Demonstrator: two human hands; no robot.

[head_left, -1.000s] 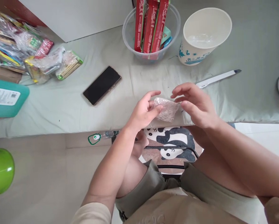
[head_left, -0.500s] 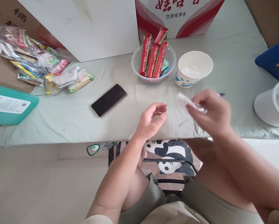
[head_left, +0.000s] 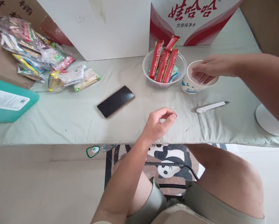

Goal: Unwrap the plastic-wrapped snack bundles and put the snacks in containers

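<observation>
My right hand [head_left: 206, 70] reaches over the white paper cup [head_left: 192, 85] with blue print, its stretched fingers dipping inside the rim. The fingertips are partly hidden in the cup, and no wrapper can be made out clearly there. Close to the table's front edge rests my left hand [head_left: 161, 123], loosely curled with thumb and fingertips together; nothing shows in it. A slim white utility knife [head_left: 211, 107] with a dark tip lies below the cup. Left of the cup, a clear plastic bowl [head_left: 150, 79] holds several red stick packets [head_left: 164, 65] and some blue-green packets.
A black phone [head_left: 116, 101] lies left of my left hand. Packaged snacks [head_left: 36, 53] are heaped at the far left, above a teal container [head_left: 11, 99]. A white-and-red carton [head_left: 181, 34] stands behind the bowl, and a white tub [head_left: 270, 121] is under my right forearm.
My right hand has moved up and right from the table front to the cup, where the clear plastic wrapper it held no longer shows. The knife now lies uncovered. My left fingertips have closed together.
</observation>
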